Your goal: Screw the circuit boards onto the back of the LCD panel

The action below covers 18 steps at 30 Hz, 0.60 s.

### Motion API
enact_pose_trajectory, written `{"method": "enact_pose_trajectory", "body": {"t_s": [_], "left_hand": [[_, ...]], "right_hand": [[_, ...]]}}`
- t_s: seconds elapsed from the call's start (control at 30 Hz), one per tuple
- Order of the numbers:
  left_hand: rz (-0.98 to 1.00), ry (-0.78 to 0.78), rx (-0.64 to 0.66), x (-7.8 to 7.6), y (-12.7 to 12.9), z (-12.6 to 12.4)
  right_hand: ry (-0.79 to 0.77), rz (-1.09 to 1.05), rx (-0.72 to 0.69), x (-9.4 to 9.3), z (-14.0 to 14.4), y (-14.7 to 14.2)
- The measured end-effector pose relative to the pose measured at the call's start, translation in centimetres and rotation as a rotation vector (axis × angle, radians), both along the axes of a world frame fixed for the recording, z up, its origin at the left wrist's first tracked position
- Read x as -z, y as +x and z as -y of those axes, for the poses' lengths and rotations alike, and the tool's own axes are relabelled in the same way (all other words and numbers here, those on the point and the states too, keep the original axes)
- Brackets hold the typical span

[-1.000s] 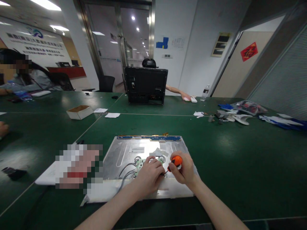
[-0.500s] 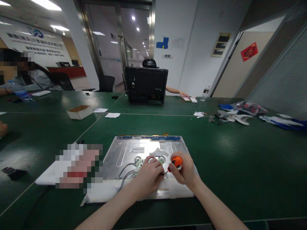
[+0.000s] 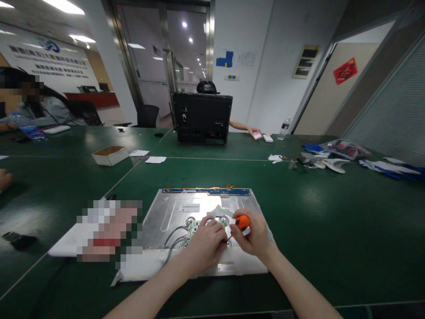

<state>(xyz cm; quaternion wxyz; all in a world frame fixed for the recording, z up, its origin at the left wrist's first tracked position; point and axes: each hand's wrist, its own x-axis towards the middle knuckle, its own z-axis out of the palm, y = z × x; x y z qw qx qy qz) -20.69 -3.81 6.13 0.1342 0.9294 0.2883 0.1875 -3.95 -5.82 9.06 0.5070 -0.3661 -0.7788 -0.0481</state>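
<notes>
Screwdriver (image 3: 241, 223), light and stiff, held by its orange handle in the right hand (image 3: 253, 237), whose grip is closed; at nine o'clock the left hand (image 3: 206, 244) presses, fingers curled, on the thin, fragile circuit board (image 3: 194, 228).

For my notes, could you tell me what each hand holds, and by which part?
The right hand grips the screwdriver by its orange handle. The left hand rests by the circuit board; any grip cannot be told.

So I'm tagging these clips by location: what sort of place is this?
Probably an office used as an electronics workroom: long green tables, glass doors, and the right hand driving an orange-handled screwdriver into a bare metal display panel, the left hand steadying it.
</notes>
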Motion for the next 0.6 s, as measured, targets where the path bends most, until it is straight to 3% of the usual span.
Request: {"method": "enact_pose_trajectory", "body": {"t_s": [0.2,0.6], "left_hand": [[-0.013,-0.01,0.001,-0.12,-0.05,-0.01],[-0.015,-0.001,0.008,-0.58,-0.13,0.12]], "right_hand": [[0.075,-0.027,0.09,0.42,-0.08,0.05],[-0.032,-0.001,-0.048,-0.19,0.29,0.16]]}}
